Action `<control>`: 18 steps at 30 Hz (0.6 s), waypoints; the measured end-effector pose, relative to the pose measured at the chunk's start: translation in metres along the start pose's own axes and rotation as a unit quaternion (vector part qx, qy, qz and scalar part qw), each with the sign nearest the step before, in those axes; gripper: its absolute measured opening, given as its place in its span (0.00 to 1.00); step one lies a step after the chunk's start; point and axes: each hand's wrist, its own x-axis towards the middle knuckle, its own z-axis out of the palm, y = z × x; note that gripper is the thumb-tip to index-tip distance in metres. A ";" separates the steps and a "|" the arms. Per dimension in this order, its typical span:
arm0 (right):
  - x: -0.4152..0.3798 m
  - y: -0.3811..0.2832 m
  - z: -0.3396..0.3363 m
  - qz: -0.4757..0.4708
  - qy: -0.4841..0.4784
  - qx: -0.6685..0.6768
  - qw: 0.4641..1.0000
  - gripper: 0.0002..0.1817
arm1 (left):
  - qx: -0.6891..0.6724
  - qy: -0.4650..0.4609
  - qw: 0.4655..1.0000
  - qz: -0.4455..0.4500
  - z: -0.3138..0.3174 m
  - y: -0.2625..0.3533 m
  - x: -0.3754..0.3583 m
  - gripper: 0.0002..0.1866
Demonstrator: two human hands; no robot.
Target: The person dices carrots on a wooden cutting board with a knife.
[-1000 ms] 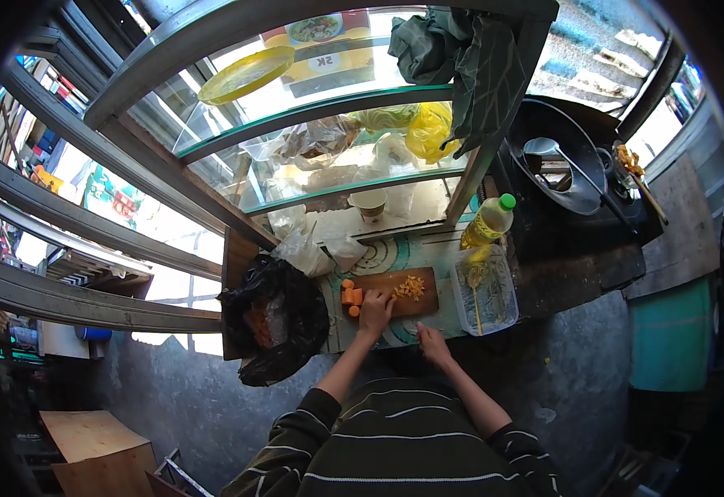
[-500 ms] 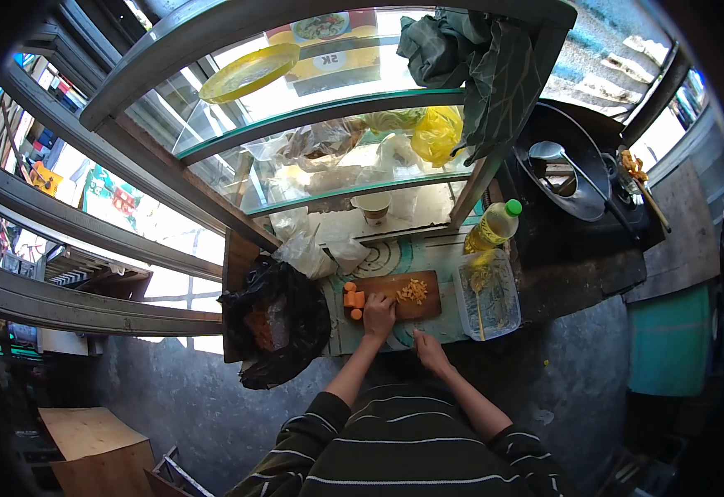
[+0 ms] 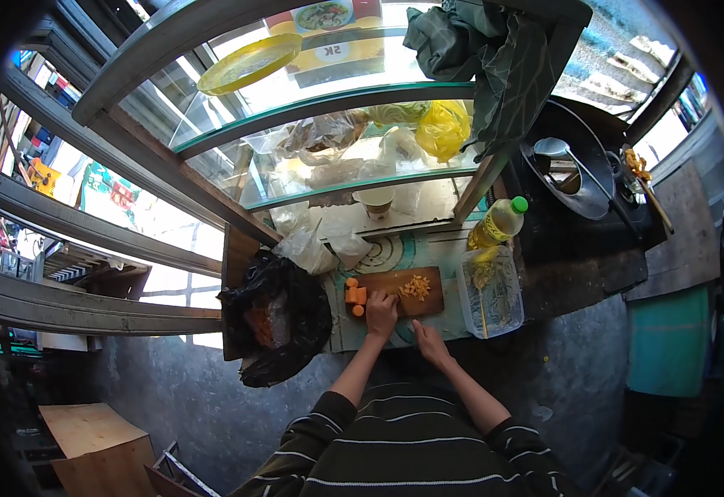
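A brown wooden cutting board (image 3: 422, 306) lies on the worktop in front of me. My left hand (image 3: 381, 313) presses down on its middle, fingers bent and together; whatever is under the fingertips is hidden. Just left of these fingers are several thick orange carrot pieces (image 3: 355, 295). Finely diced carrot (image 3: 416, 287) is heaped on the right half of the board. At the board's front edge, my right hand (image 3: 430, 339) is closed in a grip with the thumb on top. What it grips is too small and dark to make out.
A clear plastic tub (image 3: 514, 308) with a yellow-handled utensil and an oil bottle (image 3: 499, 222) stand to the right. Beyond sits a wok (image 3: 573, 195) with a ladle. A black plastic bag (image 3: 300, 335) is at left, a glass display case (image 3: 354, 192) behind.
My view has shifted slightly. Both hands stay in nearly the same places at the board, with the right hand a little nearer its front edge. The carrot pieces look unchanged.
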 end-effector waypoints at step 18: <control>0.009 0.002 0.005 -0.043 0.039 0.003 0.998 0.32 | -0.009 0.015 1.000 0.025 0.001 -0.004 0.000 0.04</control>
